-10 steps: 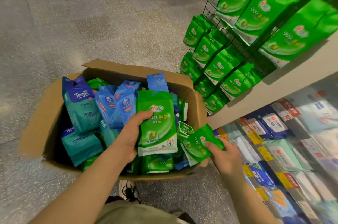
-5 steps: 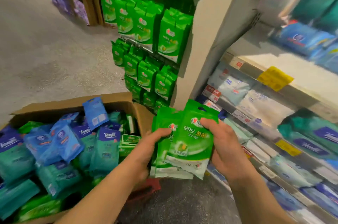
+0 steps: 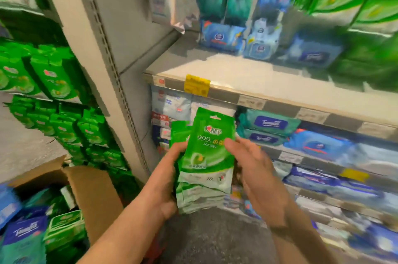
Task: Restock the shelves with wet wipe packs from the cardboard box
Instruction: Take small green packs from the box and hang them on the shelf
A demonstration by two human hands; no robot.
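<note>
**Green wipe packs held up before the shelves**

The left hand (image 3: pixel 165 179) grips a small stack of flat green wet wipe packs (image 3: pixel 206 156) from the left edge, its fingers curled behind them and the thumb across the front. The right hand (image 3: pixel 258 179) meets the stack's right edge, its fingers lying fairly straight and loose, the thumb tip touching the front pack. The packs are glossy soft plastic pouches, rectangular, with a punched hang hole at the top, a pale lower band and the print "999" beside Chinese characters. They are upright, in front of the lower shelves.

At lower left stands the cardboard box (image 3: pixel 92 190), brown and matt, its flap raised, filled with green and blue-teal pouches, some marked "Tempo". Behind it hang rows of the same green packs (image 3: pixel 56 78) on a rack. The pale shelf (image 3: pixel 247 78) carries a yellow price tag (image 3: pixel 197 85) on its edge; blue "Tempo" packs (image 3: pixel 270 123) lie beneath it, blurred.
</note>
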